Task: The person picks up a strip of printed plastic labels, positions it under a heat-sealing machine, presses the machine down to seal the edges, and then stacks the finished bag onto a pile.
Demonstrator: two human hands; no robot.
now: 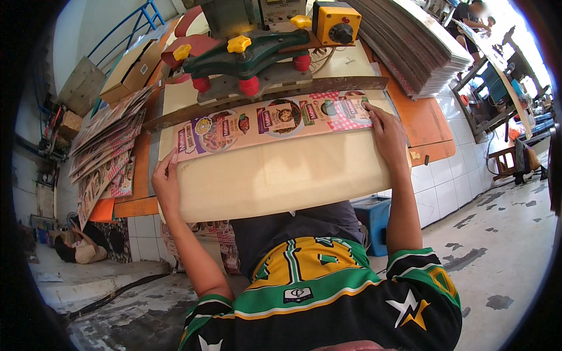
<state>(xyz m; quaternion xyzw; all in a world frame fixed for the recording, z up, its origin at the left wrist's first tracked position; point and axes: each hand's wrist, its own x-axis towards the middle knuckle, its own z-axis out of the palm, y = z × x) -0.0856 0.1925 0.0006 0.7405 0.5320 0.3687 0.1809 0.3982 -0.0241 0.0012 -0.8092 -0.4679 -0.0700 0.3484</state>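
Note:
A long printed sheet (249, 128) with food pictures and a red checked pattern lies across a cream-coloured work surface (281, 175). Its far edge meets a long metal bar (345, 85) on the machine in front of me. My left hand (167, 182) has the sheet's left end pinched between thumb and fingers. At the opposite end, my right hand (387, 131) grips the right corner, its thumb on top. Both arms reach forward on either side of the work surface.
Above the bar stands a green machine head (252, 55) with yellow knobs and red feet, plus a yellow control box (335, 24). Printed sheets (108, 140) are piled at left, near a cardboard box (130, 70). A tall sheet stack (410, 50) stands far right; a blue bin (374, 222) is below.

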